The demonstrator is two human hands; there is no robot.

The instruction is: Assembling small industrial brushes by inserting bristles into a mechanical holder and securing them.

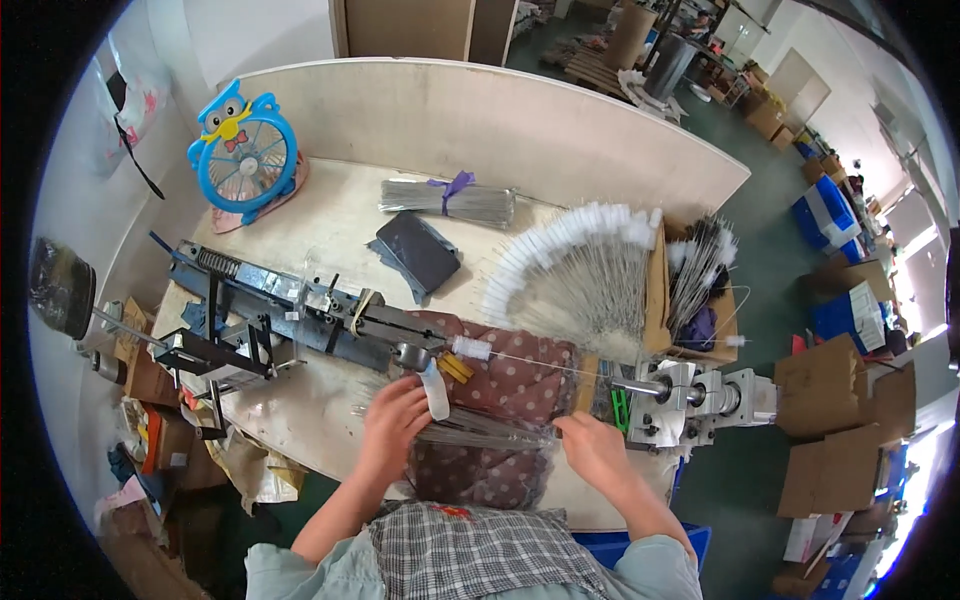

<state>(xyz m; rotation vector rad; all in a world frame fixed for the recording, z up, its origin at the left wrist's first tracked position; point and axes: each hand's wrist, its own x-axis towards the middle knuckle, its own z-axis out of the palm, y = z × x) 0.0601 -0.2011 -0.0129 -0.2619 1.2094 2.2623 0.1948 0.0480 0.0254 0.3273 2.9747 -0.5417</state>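
My left hand [393, 412] has its fingers slightly apart, fingertips against or just beside a white-covered lever [436, 392] on the black clamping machine [370, 318]. With finger and thumb pinched, my right hand [592, 448] holds the end of a thin metal wire at the right end of a loose wire bundle [480, 434]. That bundle lies across a brown polka-dot cloth [515, 375]. Above it, a white bristle brush [472, 348] sits at the machine's jaw. Its thin wire stem stretches right towards a metal spindle [642, 387].
A fan of white-tipped wire brushes [575, 265] lies beside a cardboard box [655, 290] of more brushes. Behind are a tied wire bundle [460, 200], dark folded cloths [420, 255] and a blue owl-shaped fan [245, 160]. A white partition [480, 100] edges the table. Yellow-handled tool [457, 368] lies near the lever.
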